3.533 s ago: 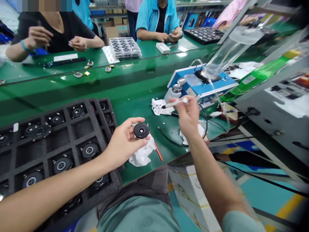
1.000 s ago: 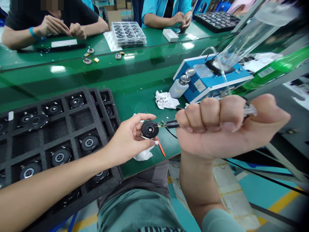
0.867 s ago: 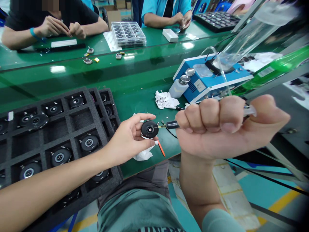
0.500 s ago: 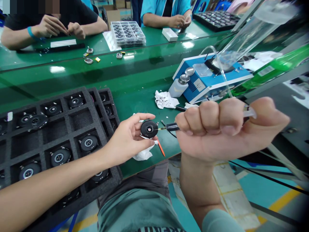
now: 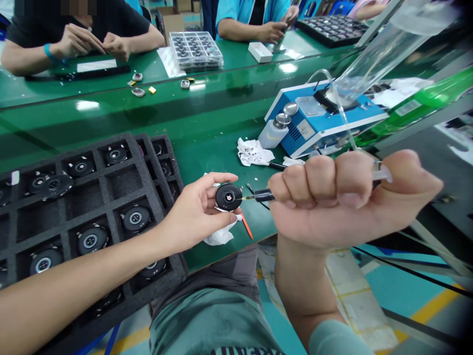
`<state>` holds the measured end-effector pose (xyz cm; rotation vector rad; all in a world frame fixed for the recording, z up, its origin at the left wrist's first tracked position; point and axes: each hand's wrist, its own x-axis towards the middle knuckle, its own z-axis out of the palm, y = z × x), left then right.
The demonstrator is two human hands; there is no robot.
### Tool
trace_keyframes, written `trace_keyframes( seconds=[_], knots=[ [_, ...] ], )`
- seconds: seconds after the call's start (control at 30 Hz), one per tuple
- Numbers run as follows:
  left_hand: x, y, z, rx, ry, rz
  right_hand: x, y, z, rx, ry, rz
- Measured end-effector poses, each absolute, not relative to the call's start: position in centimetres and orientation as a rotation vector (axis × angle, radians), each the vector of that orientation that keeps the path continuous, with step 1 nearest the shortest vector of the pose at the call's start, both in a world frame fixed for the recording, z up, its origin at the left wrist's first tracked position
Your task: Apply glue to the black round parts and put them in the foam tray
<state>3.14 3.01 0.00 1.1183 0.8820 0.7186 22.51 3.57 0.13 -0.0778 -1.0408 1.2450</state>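
Observation:
My left hand (image 5: 197, 207) grips a round black smartwatch case (image 5: 228, 197) by its edge, with fingers and thumb around it. The case's face with a small central sensor window is turned up toward me. A dispensing syringe (image 5: 264, 195) lies in my right hand (image 5: 332, 199), whose fingers are wrapped round its barrel. Its thin needle points left and its tip is at the right rim of the case; whether it touches cannot be made out. A clear tube (image 5: 342, 116) runs up from behind my right hand.
Dark foam trays (image 5: 111, 197) with several watch cases stand at left. A blue dispenser box (image 5: 321, 118), a pump bottle (image 5: 274, 132), crumpled tissue (image 5: 253, 152) and an orange stick (image 5: 246, 227) are around my hands. A green bottle (image 5: 424, 106) leans at right. Co-workers sit opposite.
My hands, the watch case and the syringe have barely moved. Small parts on the far surface have shifted slightly right. The co-workers' hands opposite have changed position.

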Motion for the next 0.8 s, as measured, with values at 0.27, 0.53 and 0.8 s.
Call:
trace_keyframes(
  seconds=[0.27,0.53,0.8],
  knots=[
    [3.1,3.0,0.0,1.127,0.882,0.718,22.2,3.5,0.4,-0.036,-1.063,1.241],
    [3.2,3.0,0.0,1.112,0.891,0.715,21.8,2.8,0.9,-0.093,-1.015,1.300],
    [3.2,3.0,-0.1,1.098,0.899,0.710,21.1,2.1,1.6,-0.205,-0.937,1.348]
  ],
)
